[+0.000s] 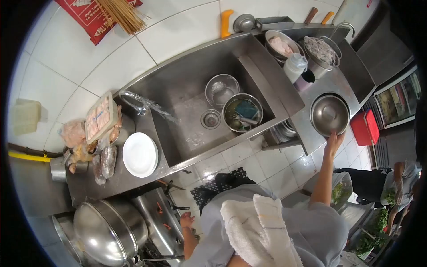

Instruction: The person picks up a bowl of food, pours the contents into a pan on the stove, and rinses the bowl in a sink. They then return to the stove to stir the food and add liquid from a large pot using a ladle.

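Observation:
My right hand [334, 141] grips the near rim of a steel mixing bowl [330, 115], which rests on the steel counter right of the sink. The bowl's inside shows bare metal. My left hand [187, 220] hangs low beside the stove, fingers apart, holding nothing. In the sink [187, 98] stand a steel bowl [222, 90] with water in it and a pot [243, 112] containing utensils and a blue-green item. Water streams from the tap [141, 109] into the basin.
White plates [140, 155] are stacked left of the sink, near a tray of pink sausages [103, 116] and bagged food. Pots of food and a white bottle [295, 67] stand on the right counter. A red box [364, 127] and another person [396, 184] handling greens are at right.

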The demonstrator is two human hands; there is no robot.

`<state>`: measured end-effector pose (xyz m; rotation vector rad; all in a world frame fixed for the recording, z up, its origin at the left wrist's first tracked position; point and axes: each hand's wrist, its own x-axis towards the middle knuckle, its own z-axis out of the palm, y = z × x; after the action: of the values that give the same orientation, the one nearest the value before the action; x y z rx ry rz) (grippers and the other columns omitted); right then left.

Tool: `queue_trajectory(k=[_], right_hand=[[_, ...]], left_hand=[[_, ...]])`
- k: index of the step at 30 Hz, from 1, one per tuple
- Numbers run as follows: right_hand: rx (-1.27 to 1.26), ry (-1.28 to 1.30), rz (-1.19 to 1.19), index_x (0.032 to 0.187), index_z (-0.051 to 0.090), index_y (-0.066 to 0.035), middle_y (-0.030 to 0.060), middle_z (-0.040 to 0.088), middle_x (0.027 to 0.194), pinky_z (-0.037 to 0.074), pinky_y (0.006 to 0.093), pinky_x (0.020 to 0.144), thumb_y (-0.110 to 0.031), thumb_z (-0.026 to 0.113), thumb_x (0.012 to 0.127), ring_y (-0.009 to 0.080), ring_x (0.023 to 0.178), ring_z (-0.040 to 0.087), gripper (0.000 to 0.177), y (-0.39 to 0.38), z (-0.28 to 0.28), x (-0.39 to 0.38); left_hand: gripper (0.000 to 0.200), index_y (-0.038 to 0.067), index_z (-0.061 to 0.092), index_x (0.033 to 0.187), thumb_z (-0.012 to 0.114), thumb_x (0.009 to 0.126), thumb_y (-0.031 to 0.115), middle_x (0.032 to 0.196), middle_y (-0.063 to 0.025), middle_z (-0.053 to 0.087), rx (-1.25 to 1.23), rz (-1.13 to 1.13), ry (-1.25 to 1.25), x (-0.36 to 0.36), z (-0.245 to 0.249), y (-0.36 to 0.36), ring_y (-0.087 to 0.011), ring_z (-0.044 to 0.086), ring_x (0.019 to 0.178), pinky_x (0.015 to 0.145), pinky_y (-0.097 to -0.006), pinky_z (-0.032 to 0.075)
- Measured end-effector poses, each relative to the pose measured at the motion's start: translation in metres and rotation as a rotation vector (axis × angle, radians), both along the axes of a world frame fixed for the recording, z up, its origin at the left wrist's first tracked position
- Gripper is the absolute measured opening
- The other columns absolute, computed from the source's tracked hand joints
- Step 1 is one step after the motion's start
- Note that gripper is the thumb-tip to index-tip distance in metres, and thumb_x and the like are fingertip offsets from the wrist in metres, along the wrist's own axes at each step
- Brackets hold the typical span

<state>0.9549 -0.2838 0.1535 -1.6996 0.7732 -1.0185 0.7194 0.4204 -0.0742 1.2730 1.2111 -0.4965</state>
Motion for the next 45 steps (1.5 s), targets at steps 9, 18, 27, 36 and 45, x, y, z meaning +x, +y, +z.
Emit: queue_trajectory(k=[9,18,27,36,45], right_hand=[[0.784,-0.266,0.021,0.122,0.046,0.004,0.0207,0.056,0.110,0.055,0.0333,0.071,-0.034,0.058,0.091,0.0267,0.086,0.061,0.050,0.089,-0.037,-0.003],[0.377,0.212,1.300,0.083,0.064,0.000,0.0058,0.063,0.070,0.045,0.0247,0.052,-0.024,0.056,0.093,0.0103,0.056,0.056,0.026,0.397,-0.021,0.146],[1.084,0.733,1.746,0.126,0.047,0.002,0.0173,0.052,0.126,0.049,0.0341,0.087,-0.010,0.053,0.089,0.0278,0.102,0.056,0.040,0.570,-0.037,0.327],[1.452,0.547,1.642,0.134,0.037,0.008,0.0178,0.040,0.141,0.032,0.0397,0.107,-0.023,0.048,0.094,0.0285,0.130,0.039,0.052,0.600,-0.025,0.374],[-0.395,0.425,1.151,0.082,0.066,-0.008,0.0037,0.059,0.068,0.046,0.0328,0.054,-0.030,0.063,0.079,0.0178,0.058,0.055,0.023,0.482,-0.141,0.303]], left_hand=[[0.021,0.004,0.056,0.100,0.059,0.085,0.018,0.078,-0.0030,0.063,0.191,-0.073,-0.108,0.018,0.024,-0.026,-0.0165,0.066,0.064,0.047,-0.0259,0.047],[0.021,0.001,0.062,0.091,0.056,0.087,0.022,0.068,-0.0054,0.063,0.264,0.316,0.037,-0.112,0.012,-0.097,-0.0131,0.059,0.052,0.045,-0.0272,0.046],[0.019,0.003,0.063,0.090,0.060,0.084,0.022,0.065,-0.0057,0.062,0.245,1.010,0.211,-0.254,0.019,-0.270,-0.0157,0.060,0.049,0.043,-0.0284,0.048],[0.029,0.007,0.066,0.098,0.066,0.078,0.027,0.080,-0.0085,0.068,0.147,1.194,0.460,-0.258,-0.014,-0.471,-0.0213,0.066,0.065,0.060,-0.0354,0.054],[0.029,0.005,0.066,0.096,0.064,0.082,0.029,0.076,-0.0072,0.068,0.122,1.385,0.377,-0.242,0.010,-0.466,-0.0163,0.063,0.065,0.061,-0.0330,0.052]])
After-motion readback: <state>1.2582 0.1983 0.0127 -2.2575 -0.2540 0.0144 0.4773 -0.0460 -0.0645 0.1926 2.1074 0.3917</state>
